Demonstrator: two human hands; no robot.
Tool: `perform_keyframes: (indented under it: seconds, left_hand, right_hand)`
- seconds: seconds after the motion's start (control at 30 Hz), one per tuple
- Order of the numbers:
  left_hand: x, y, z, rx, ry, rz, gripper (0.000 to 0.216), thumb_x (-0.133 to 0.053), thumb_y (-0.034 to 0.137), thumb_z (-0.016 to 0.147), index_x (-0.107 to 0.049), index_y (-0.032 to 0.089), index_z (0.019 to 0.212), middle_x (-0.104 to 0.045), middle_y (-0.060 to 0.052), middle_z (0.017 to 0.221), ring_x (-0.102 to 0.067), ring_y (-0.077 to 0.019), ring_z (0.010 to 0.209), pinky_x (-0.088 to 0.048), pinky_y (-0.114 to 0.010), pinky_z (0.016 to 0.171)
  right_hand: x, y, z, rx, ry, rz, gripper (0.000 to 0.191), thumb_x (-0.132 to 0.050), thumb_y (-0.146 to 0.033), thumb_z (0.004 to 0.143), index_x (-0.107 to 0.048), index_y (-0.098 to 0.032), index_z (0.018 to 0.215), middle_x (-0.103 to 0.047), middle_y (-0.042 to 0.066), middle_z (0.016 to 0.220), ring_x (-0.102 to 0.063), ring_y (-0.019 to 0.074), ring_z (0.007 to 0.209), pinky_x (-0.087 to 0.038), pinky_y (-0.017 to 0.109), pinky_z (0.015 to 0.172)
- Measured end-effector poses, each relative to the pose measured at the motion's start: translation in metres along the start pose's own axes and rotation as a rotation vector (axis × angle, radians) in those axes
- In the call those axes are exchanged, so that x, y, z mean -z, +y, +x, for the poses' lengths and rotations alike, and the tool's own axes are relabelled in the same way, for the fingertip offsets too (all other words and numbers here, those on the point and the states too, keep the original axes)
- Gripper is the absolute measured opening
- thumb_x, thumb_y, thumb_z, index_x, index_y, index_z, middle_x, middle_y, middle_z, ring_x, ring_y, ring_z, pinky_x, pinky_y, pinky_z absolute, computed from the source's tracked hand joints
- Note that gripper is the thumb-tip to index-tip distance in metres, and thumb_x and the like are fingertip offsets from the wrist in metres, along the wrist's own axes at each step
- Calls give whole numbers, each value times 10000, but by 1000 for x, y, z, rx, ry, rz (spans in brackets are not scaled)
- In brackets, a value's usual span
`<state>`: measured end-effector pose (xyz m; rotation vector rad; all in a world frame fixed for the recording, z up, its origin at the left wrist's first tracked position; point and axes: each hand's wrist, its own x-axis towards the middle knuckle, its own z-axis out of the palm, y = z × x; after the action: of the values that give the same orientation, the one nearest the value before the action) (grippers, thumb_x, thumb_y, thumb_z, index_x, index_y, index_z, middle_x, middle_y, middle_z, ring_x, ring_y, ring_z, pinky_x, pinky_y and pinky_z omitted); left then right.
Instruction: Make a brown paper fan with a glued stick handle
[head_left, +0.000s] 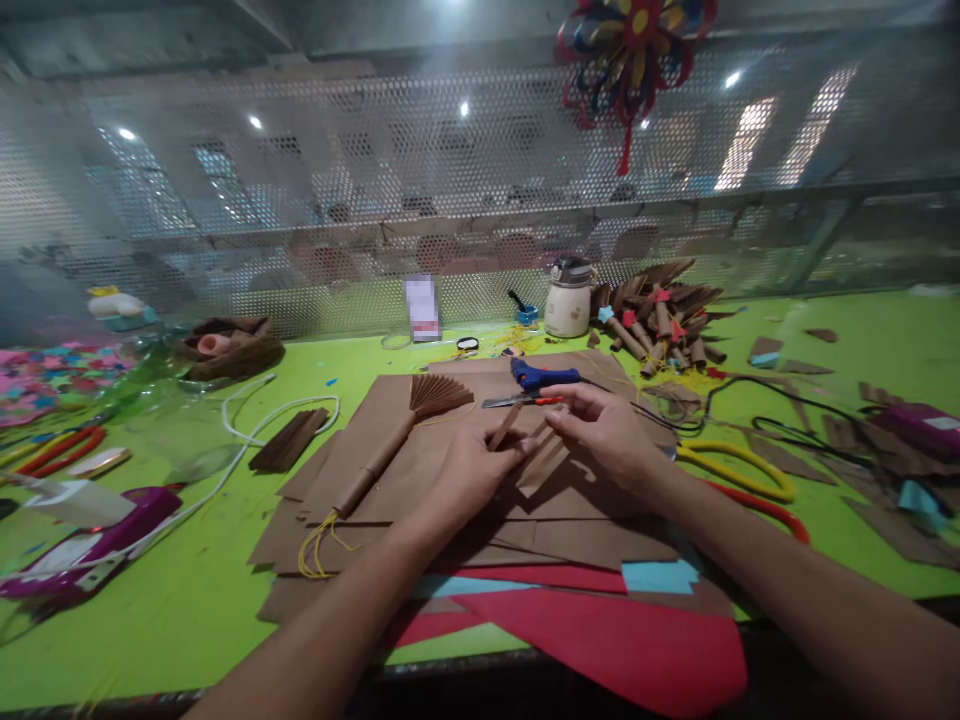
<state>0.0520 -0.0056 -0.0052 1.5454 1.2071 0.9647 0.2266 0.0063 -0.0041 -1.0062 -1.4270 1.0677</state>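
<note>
My left hand [472,470] and my right hand [600,425] meet over a stack of brown paper sheets [375,440] at the middle of the green table. Together they pinch a narrow folded strip of brown paper [504,428], the left at its lower end, the right at its upper side. Left of my hands lies a finished brown paper fan on a rolled handle [397,435] with yellow string at its end. Scissors with orange handles [525,401] and a blue glue gun [541,376] lie just beyond my fingers.
Red paper [630,645] and light blue paper [660,577] lie at the near edge. A heap of finished paper rolls [660,320] and a white jar [568,298] stand at the back. Yellow and red scissors [739,480], cables and purple devices [82,550] flank the work. A perforated metal screen [300,180] closes the back.
</note>
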Motion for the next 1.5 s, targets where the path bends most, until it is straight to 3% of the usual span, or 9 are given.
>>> perform_keyframes:
  seconds: [0.17,0.43,0.63,0.9,1.2,1.3,1.5]
  left_hand:
    - [2,7,-2,75,54,-77,306,-713,402,608,-595,142,719,-554,28,631,-478,-105,575,-348,-211,541]
    - [2,9,-5,84,21,-63,275,-664,387,661,-551,153,755,-520,36,613,-452,-99,527,-331,-204,485]
    - [5,9,-2,-44,138,-11,222,-681,336,635,-574,145,666,-548,26,603,-482,-108,558,-386,-224,553]
    - [3,6,-2,-134,205,121,120,-660,263,661,-628,147,667,-617,-6,654,-554,-139,617,-430,-243,595]
    - [2,10,-8,-232,171,184,176,-588,153,711,-651,169,874,-681,-14,773,-625,-156,709,-481,-247,674]
    - [1,9,-9,-248,172,221,164,-582,160,725,-660,176,868,-690,-25,841,-630,-167,766,-481,-258,717]
    - [0,14,-18,-350,106,279,321,-554,205,786,-616,205,1101,-687,-27,991,-622,-172,859,-468,-262,784]
  right_hand:
    - [-1,5,1,40,-8,-54,383,-675,-365,692,-625,-150,1005,-531,-18,672,-453,110,582,-351,246,528]
    - [-1,-8,-4,-12,-49,-1,352,-681,-347,684,-632,-165,982,-602,13,775,-539,141,688,-442,280,634]
    - [3,-17,-7,27,-172,97,483,-706,-262,664,-573,-224,1128,-628,49,1029,-577,197,933,-481,314,765]
    - [2,-14,-4,-3,-147,129,459,-711,-237,658,-588,-191,1098,-643,43,966,-601,163,835,-497,291,733]
    - [-2,-9,-4,-7,-50,90,405,-732,-267,630,-625,-189,1013,-663,45,949,-609,179,818,-506,300,683]
    - [-3,-8,-4,-7,-40,97,400,-733,-267,631,-623,-189,1008,-668,43,945,-611,177,811,-506,304,699]
    - [-3,-2,-2,-3,-36,109,437,-714,-263,652,-587,-176,1061,-670,51,937,-597,158,748,-481,292,664]
